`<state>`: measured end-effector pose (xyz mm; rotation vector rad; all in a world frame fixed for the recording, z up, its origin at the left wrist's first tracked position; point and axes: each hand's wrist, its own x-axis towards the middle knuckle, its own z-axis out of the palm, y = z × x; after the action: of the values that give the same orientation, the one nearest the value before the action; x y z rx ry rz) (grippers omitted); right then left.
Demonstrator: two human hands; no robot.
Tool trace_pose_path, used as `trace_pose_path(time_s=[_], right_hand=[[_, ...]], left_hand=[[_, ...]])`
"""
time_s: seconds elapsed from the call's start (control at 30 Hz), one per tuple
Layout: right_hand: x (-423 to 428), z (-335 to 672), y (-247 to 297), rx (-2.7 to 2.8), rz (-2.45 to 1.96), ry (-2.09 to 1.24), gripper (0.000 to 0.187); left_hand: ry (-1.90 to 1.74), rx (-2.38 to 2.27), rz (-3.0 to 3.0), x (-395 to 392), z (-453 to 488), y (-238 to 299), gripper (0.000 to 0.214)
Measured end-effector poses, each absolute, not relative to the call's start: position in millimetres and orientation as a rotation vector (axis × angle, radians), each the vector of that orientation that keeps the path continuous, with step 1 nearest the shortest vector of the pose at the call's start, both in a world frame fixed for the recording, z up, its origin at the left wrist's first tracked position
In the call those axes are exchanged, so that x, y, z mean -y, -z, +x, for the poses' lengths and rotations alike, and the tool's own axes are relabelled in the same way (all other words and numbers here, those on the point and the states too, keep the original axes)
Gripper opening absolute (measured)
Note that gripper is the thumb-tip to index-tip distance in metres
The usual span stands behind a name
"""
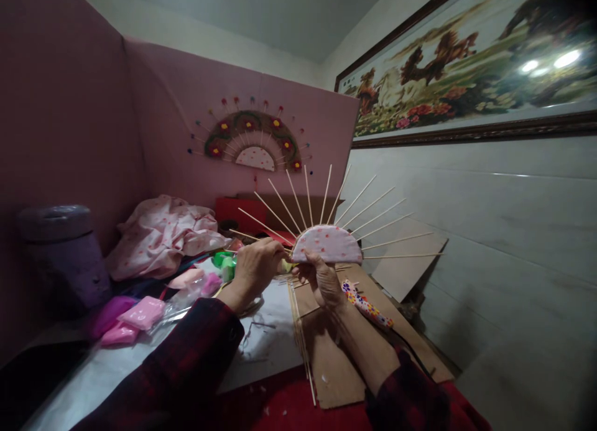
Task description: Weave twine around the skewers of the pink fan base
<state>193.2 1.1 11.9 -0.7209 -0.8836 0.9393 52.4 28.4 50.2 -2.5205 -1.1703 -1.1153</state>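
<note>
A half-round piece covered in white cloth with red spots [329, 244] is held up in front of me, with several thin wooden sticks [308, 194] fanning out from its curved edge. My right hand [324, 285] grips its flat lower edge, thumb on the front face. My left hand [259, 269] is closed at the left corner, its fingers pinched on the lowest left stick [242, 234]; the fingertips are partly hidden. Below my right hand, a flower-patterned tool with a dark cord, resembling a glue gun [368, 303], rests on a cardboard sheet [336, 369].
Loose sticks [301, 338] lie along the cardboard. At left are pink clay packets [142, 313], spotted cloth [163, 235] and a lidded purple container [63, 257]. A decorated fan [254, 132] hangs on the pink panel behind. A framed horse picture [466, 64] hangs at right.
</note>
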Motion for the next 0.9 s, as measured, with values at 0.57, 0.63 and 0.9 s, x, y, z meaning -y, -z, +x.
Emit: trace_pose_path(time_s=[0.57,0.63,0.9], right_hand=[[-14.1,260.7,-16.9,0.800,-0.652,-1.161,0.014],[-15.6,268.0,-16.5,0.747,-0.644,-1.176,0.014],[-17.8,273.7,-14.3,0.667,-0.548,-1.287,0.017]], left_hand=[[0.999,1.420,-2.458,-49.9,28.2,-65.4,0.021],[1.046,1.432,-2.495,-53.3,25.1,-66.9,0.020],[1.162,1.534,-2.634,-64.1,20.4,-62.4,0.026]])
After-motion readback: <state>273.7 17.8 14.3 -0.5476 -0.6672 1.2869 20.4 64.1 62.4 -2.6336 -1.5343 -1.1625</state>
